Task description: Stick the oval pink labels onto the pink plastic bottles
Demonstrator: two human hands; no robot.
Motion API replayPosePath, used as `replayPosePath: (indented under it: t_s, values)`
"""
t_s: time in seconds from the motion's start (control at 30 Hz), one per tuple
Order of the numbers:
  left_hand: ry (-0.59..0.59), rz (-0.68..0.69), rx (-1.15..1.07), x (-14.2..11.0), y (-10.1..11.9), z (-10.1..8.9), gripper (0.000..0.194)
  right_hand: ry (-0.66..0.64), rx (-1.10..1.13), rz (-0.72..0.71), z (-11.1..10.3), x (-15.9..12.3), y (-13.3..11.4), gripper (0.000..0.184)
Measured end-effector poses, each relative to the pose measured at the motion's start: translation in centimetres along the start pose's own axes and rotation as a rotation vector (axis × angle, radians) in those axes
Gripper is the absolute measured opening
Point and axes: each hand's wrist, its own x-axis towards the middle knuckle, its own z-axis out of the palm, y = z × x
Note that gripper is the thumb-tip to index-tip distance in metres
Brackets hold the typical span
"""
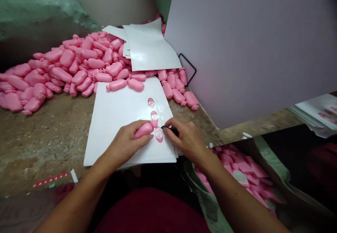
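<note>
My left hand (pixel 131 134) is closed around a small pink bottle (pixel 144 130), held low over a stack of white label sheets (pixel 113 120). On the top sheet are a few oval pink-and-white labels, one label (pixel 159 135) lying between my hands and another label (pixel 151 102) farther up. In the fingers of my right hand (pixel 185 134) is a slim black tool (pixel 173 131), its tip close to the nearest label. My fingers hide most of the tool, so its kind is unclear. Two pink bottles (pixel 135 84) rest on the sheet's far edge.
A large heap of pink bottles (pixel 86 54) covers the back of the worn table (pixel 52 134). More white sheets (pixel 150 47) lie over it. A big pale panel (pixel 250 50) stands at the right. Below, a green sack (pixel 210 205) holds many pink bottles (pixel 242 166).
</note>
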Motion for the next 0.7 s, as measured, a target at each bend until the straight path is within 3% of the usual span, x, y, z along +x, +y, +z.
replayPosePath:
  t_s: [0.13, 0.43, 0.7]
  values:
    - [0.118, -0.17, -0.221, 0.4, -0.3, 0.0, 0.039, -0.012, -0.036, -0.017, 0.5, 0.3, -0.4, 0.012]
    - [0.148, -0.209, -0.345, 0.8, -1.4, 0.5, 0.046, 0.007, 0.03, -0.004, -0.5, 0.8, 0.3, 0.017]
    - [0.183, -0.147, 0.026, 0.3, 0.1, 1.4, 0.031, -0.017, -0.083, -0.072, 0.0, 0.4, 0.5, 0.01]
